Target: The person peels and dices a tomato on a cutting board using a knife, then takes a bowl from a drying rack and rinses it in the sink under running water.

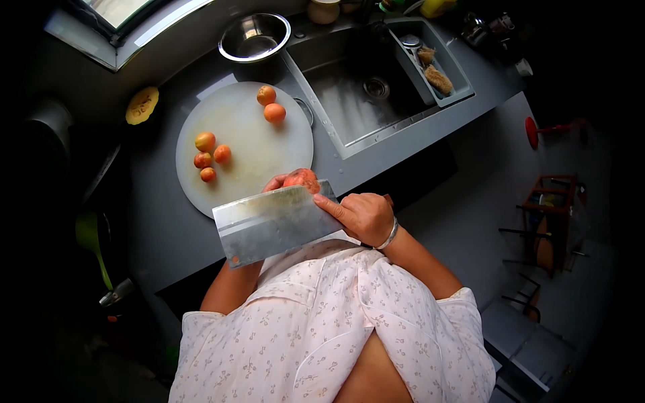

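My right hand [366,216] is closed round the handle of a wide cleaver [272,225], its index finger stretched along the blade. Behind the blade's upper edge, my left hand [274,183] holds a red tomato [304,178]; most of that hand is hidden by the cleaver. The tomato's surface looks rough and partly peeled, and the blade's edge is close against it. Just beyond lies a round white cutting board [235,121] with several small tomatoes: one pair near the far side, including a tomato [274,113], and a group at the left around another tomato [222,154].
A steel bowl [254,39] stands behind the board. To the right is a sink [322,127] with a grey caddy [463,93] holding scrubbers. A cut squash [142,106] sits at the left, and a green utensil [91,235] lies below it. Stools stand on the floor at right.
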Action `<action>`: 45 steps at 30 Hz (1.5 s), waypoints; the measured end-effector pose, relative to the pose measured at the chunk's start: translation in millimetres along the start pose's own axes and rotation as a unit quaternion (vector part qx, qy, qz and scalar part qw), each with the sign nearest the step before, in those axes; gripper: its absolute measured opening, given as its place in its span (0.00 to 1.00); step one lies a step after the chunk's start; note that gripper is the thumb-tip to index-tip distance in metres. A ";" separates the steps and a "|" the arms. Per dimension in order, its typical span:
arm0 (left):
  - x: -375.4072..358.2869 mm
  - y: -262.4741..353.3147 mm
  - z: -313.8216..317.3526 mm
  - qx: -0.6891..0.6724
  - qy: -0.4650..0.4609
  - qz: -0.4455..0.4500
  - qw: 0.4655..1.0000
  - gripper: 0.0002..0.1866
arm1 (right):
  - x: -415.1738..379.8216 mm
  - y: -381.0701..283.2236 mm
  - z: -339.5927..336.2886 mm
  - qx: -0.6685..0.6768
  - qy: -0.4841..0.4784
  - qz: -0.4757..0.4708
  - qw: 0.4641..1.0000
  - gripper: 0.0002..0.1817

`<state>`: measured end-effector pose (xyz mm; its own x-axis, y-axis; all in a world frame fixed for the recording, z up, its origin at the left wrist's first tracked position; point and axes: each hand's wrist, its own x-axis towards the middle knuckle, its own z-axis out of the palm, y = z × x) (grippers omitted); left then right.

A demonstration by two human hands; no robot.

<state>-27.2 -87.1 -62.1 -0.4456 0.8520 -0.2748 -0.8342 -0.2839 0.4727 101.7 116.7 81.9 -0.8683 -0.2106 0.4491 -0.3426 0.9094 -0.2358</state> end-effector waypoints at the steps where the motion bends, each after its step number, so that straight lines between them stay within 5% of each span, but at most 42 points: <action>1: 2.5 -1.7 -9.6 -0.028 -0.044 -0.023 0.998 0.28 | -2.2 1.3 2.6 0.003 -0.005 0.004 1.000 0.28; 4: 0.8 6.5 2.6 0.098 0.022 0.013 0.995 0.23 | -5.9 2.0 8.4 0.018 0.008 0.002 1.000 0.28; 7: -9.2 44.8 74.5 0.013 -0.100 0.011 0.995 0.18 | -12.5 10.1 19.5 0.026 0.018 0.029 0.999 0.30; 12: -34.8 50.6 99.0 0.086 0.116 0.008 0.989 0.13 | -16.9 18.7 33.7 0.081 -0.050 0.071 0.993 0.33; 14: -41.4 26.5 47.9 0.106 0.105 -0.014 0.989 0.32 | -16.4 19.7 45.6 0.232 -0.018 0.138 0.963 0.32; 18: -46.2 31.4 59.2 0.020 0.102 0.005 0.995 0.41 | -10.4 14.8 45.3 0.338 -0.075 0.289 0.892 0.32; 21: -46.4 33.4 62.0 0.009 0.113 0.017 0.993 0.40 | -0.4 8.2 38.1 0.303 -0.041 0.219 0.927 0.34; 24: -42.8 42.4 88.5 0.011 0.175 0.056 0.983 0.16 | 9.5 -3.7 26.0 0.202 -0.042 0.124 0.971 0.34; 25: -42.4 40.1 78.9 0.011 0.174 0.056 0.983 0.16 | 11.8 -9.8 23.6 0.172 -0.048 0.089 0.980 0.33; 27: -36.4 21.4 34.6 -0.183 -0.010 0.047 0.982 0.14 | 14.7 -20.4 23.0 0.125 -0.039 0.032 0.991 0.28; 29: -30.6 -0.8 -3.8 -0.167 -0.020 0.053 0.984 0.17 | 15.6 -25.2 21.8 0.107 -0.042 0.020 0.993 0.27; 31: -37.7 -0.1 -9.8 -0.121 0.060 0.034 0.990 0.18 | 17.5 -28.0 20.3 0.083 -0.041 0.003 0.996 0.25; 34: -34.4 4.4 2.1 -0.190 0.038 -0.004 0.981 0.20 | 17.3 -27.6 19.0 0.075 -0.032 0.001 0.997 0.25; 37: -32.3 4.1 20.7 0.126 0.140 0.094 0.978 0.20 | 15.5 -27.5 16.9 0.066 -0.037 -0.001 0.997 0.25; 39: -29.4 -0.9 15.5 0.000 0.092 0.144 0.985 0.20 | 14.5 -28.1 16.6 0.064 -0.028 0.005 0.998 0.25; 45: -26.1 6.3 24.7 0.037 0.084 0.127 0.988 0.20 | 10.5 -25.6 8.6 0.061 0.004 0.010 0.998 0.26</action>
<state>-12.8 -100.3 -31.2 -0.6906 0.6706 -0.2707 -0.6650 -0.4418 0.6021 98.3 88.2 85.2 -0.8726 -0.1888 0.4506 -0.3666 0.8626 -0.3485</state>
